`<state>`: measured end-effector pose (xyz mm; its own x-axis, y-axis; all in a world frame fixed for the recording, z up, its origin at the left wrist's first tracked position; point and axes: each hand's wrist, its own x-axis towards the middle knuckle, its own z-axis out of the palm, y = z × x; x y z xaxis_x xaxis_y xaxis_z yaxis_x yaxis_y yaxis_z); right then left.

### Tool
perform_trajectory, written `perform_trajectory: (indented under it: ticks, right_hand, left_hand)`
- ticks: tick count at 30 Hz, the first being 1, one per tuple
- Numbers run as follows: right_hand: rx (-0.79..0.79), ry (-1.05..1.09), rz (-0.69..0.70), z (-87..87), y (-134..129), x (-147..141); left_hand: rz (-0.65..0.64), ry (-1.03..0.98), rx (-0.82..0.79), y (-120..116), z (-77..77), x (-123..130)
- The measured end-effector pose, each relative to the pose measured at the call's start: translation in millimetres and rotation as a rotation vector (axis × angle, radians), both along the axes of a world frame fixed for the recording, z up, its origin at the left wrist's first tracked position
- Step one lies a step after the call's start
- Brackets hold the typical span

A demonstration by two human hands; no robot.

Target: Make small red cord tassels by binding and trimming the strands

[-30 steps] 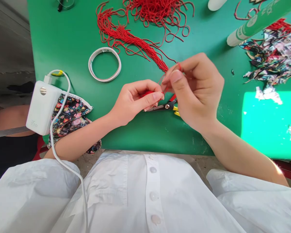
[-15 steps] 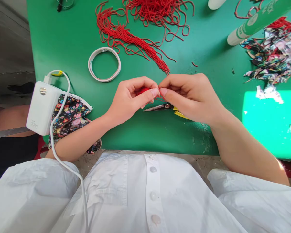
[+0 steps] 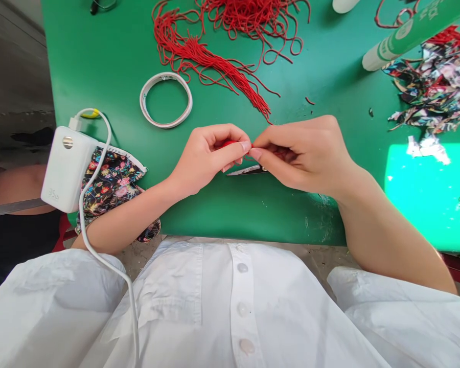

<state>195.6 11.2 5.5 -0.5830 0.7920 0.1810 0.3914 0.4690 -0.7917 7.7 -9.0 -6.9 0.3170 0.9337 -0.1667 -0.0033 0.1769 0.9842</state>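
Left hand (image 3: 210, 156): grip clamped on red cord (image 3: 230, 144), thumb over curled fingers; cord mostly hidden inside the hand.
Right hand (image 3: 310, 153): grip pinched on red cord at thumb and index tips; other fingers curled under.
Red cord: in and between both hands, over the tabletop (image 3: 230, 214). Left and right fingertips very near; can't tell if touching.
Scissors (image 3: 247, 170): on the tabletop just below the hands, blade tip to the left; handles hidden by the right hand.
Cord bundle (image 3: 222, 64): red, lies beyond the hands, its near end close to the right index finger.
Cord heap (image 3: 249, 18): red, tangled, top of view, beside the bundle.
Snippet (image 3: 309, 101): short red piece just beyond the right hand.
Tape roll (image 3: 167, 124): flat, left of the bundle.
Power bank (image 3: 67, 168): far left, white cable (image 3: 135, 327) plugged in, overlaps floral cloth (image 3: 113, 171).
Fabric scraps (image 3: 437, 87): piled far right, near a green tube (image 3: 410, 33).
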Motion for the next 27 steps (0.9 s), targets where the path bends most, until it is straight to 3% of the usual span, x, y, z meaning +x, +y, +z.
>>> perform_trajectory:
  ticks: [7,11,18,20,27]
  right_hand:
    - [-0.154,0.048,0.101,2.9,7.6,3.8]
    - [-0.253,0.103,0.13,3.4,5.4,3.2]
    - [-0.771,0.475,0.123,-3.9,1.8,-5.3]
    - [-0.85,0.526,0.095,-5.0,1.6,-7.8]
    - [-0.794,0.47,0.033,-5.6,1.4,-9.3]
  left_hand:
    - [-0.012,0.004,0.032,-1.0,3.9,0.5]
    - [0.015,0.112,0.112,-4.5,10.3,0.8]
    - [0.01,0.264,0.29,-8.0,10.4,-0.1]
    - [0.022,0.293,0.353,-8.1,8.8,0.1]
    - [0.039,0.415,0.531,-8.3,5.9,1.2]
